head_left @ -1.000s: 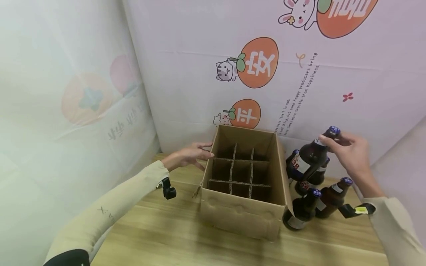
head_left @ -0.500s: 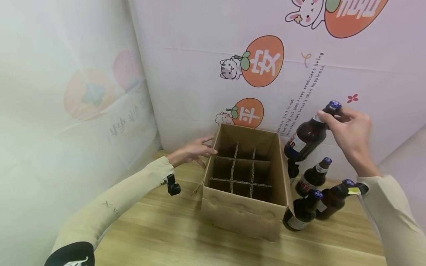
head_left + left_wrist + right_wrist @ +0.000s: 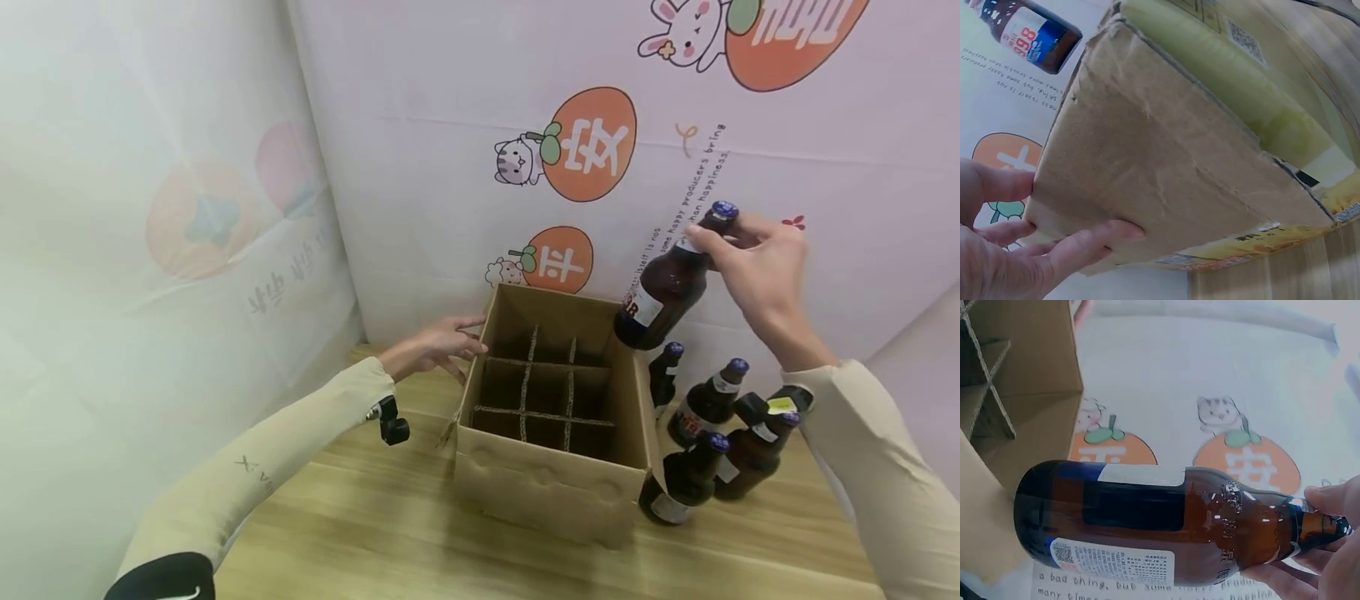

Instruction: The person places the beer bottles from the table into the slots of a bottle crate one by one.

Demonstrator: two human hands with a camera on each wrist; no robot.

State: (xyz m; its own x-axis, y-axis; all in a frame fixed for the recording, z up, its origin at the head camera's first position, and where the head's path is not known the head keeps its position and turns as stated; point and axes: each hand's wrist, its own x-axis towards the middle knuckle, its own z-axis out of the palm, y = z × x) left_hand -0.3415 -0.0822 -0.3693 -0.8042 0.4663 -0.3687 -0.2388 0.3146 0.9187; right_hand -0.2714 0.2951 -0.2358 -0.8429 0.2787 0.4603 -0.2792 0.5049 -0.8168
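My right hand [image 3: 767, 271] grips a brown glass beer bottle [image 3: 662, 293] by its neck. The bottle has a blue cap and a white label, and hangs tilted above the right rear rim of an open cardboard box [image 3: 543, 493]. In the right wrist view, the same bottle [image 3: 1210, 519] lies across the picture with thumb and fingers around its neck. Cardboard dividers [image 3: 523, 385] split the box into several cells, and no bottle shows in them. My left hand [image 3: 437, 343] touches the box's left side near the rear with extended fingers; its thumb [image 3: 1107, 236] lies on the cardboard.
Several capped bottles stand on the wooden table [image 3: 360, 517] right of the box, one bottle [image 3: 681, 482] close against its wall, another bottle [image 3: 705, 407] farther back. A printed white cloth [image 3: 420, 192] hangs behind the box, and a pale curtain [image 3: 172, 358] hangs at the left.
My right hand has lifted the bottle up from among the others and then carried it left to the box's rim. My left hand stays at the box's left side.
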